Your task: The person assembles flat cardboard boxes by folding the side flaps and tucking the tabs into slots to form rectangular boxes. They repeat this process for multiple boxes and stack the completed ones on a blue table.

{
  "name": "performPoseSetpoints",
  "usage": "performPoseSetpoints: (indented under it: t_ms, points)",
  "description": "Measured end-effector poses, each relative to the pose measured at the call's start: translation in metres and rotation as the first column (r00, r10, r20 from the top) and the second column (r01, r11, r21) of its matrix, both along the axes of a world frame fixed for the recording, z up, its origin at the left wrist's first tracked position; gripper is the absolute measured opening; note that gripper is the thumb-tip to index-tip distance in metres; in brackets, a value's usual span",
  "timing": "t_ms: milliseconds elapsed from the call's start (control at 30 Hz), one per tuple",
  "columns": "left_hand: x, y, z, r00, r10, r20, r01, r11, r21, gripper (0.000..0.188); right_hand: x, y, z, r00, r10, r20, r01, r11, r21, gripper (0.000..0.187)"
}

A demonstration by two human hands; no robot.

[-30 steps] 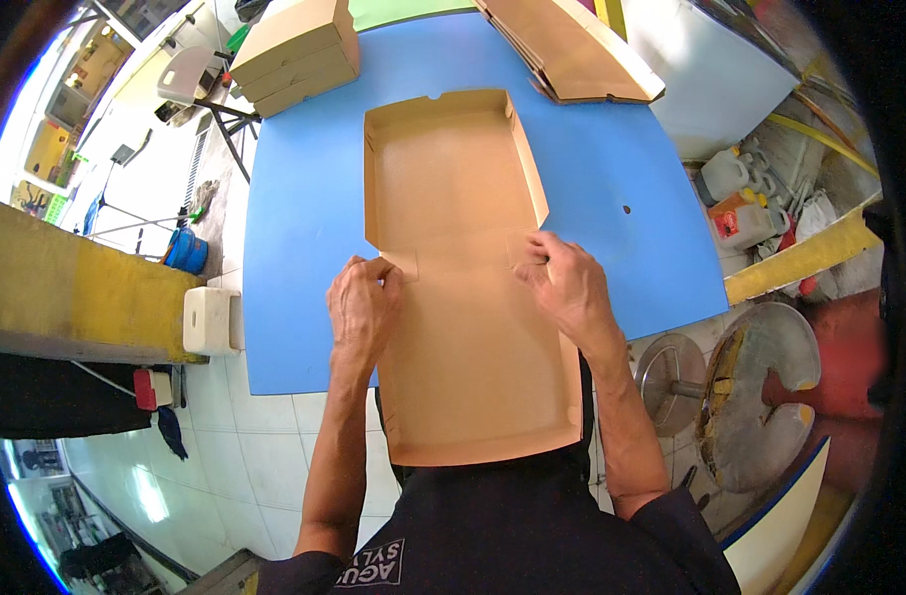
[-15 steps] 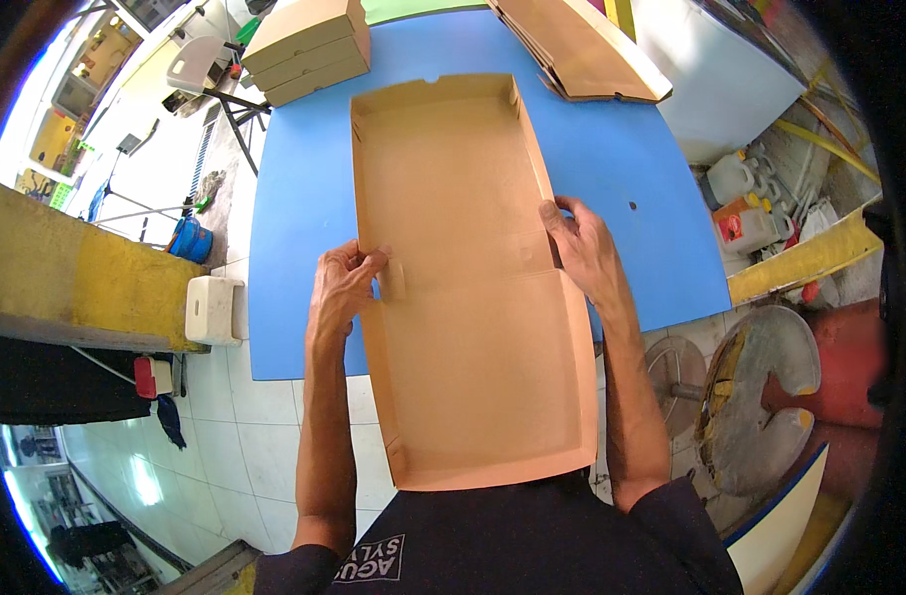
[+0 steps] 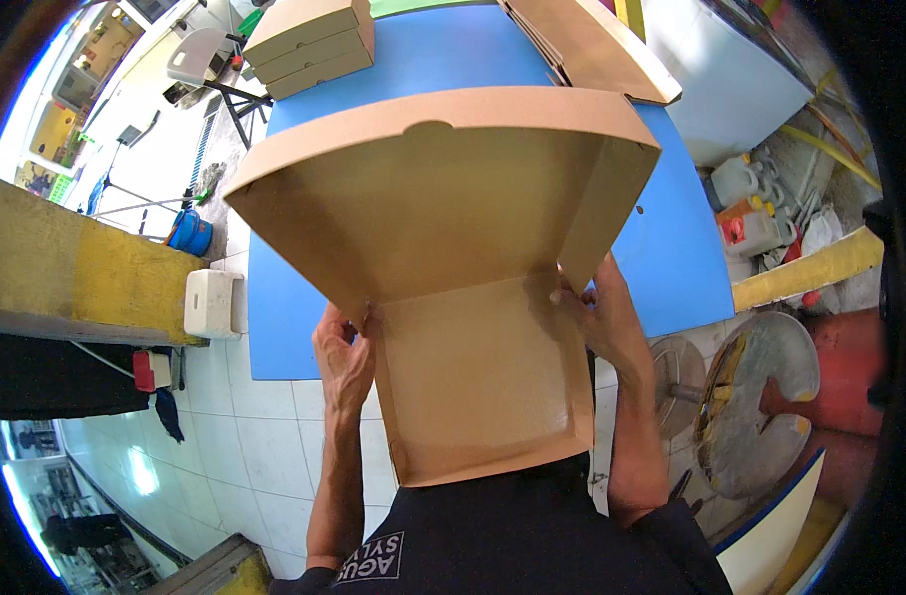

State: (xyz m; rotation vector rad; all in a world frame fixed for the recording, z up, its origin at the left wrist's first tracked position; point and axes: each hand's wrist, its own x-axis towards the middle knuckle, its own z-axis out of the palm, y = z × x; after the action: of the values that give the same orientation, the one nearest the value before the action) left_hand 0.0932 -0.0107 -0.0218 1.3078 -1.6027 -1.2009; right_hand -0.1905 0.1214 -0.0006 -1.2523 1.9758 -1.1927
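A brown cardboard box point(image 3: 483, 377) rests against my front at the near edge of the blue table, its lid point(image 3: 453, 213) raised and tilted up toward me. My left hand point(image 3: 346, 352) grips the box's left side by the hinge fold, thumb at the corner where lid and base meet. On the opposite side, my right hand point(image 3: 602, 317) pinches the same fold, thumb inside and fingers partly hidden behind the wall. Inside, the box holds nothing.
Closed brown boxes point(image 3: 309, 50) are stacked at the table's far left. Flat cardboard pieces point(image 3: 602, 50) lie at the far right of the blue table point(image 3: 299, 332). A white stool point(image 3: 213, 303) stands left; a round grey stool top point(image 3: 760, 397) and jugs point(image 3: 760, 228) are right.
The box's far half has swung up from nearly flat to a steep tilt. Both hands have moved slightly nearer to me along the sides, still at the fold.
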Motion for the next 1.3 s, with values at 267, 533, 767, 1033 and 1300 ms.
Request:
performPoseSetpoints:
  t_ms: [267, 533, 767, 1033, 1300]
  points:
    - [0.011, -0.011, -0.007, 0.987, -0.085, -0.139, 0.099, 0.990, 0.098, 0.013, -0.007, -0.016, -0.006, 0.990, 0.091, 0.105, -0.103, 0.987, 0.122, 0.038]
    - [-0.032, -0.068, 0.021, 0.982, 0.159, 0.103, -0.107, 0.914, -0.391, 0.052, -0.026, -0.102, -0.022, 0.963, -0.052, -0.266, 0.020, 0.993, -0.119, 0.038]
    - [-0.116, -0.076, 0.028, 0.985, -0.111, 0.135, 0.147, 0.944, -0.295, 0.021, -0.030, -0.160, -0.027, 0.883, -0.036, -0.467, -0.024, 0.992, -0.121, 0.034]
    - [-0.195, -0.147, -0.007, 0.894, -0.445, -0.053, 0.447, 0.894, 0.040, 0.032, -0.037, -0.186, -0.045, 0.979, 0.143, -0.146, -0.177, 0.949, -0.260, 0.031]
    - [-0.182, -0.158, -0.012, 0.878, -0.454, -0.149, 0.477, 0.847, 0.235, 0.025, -0.061, -0.170, -0.041, 0.774, 0.324, 0.543, -0.316, 0.942, -0.113, 0.042]
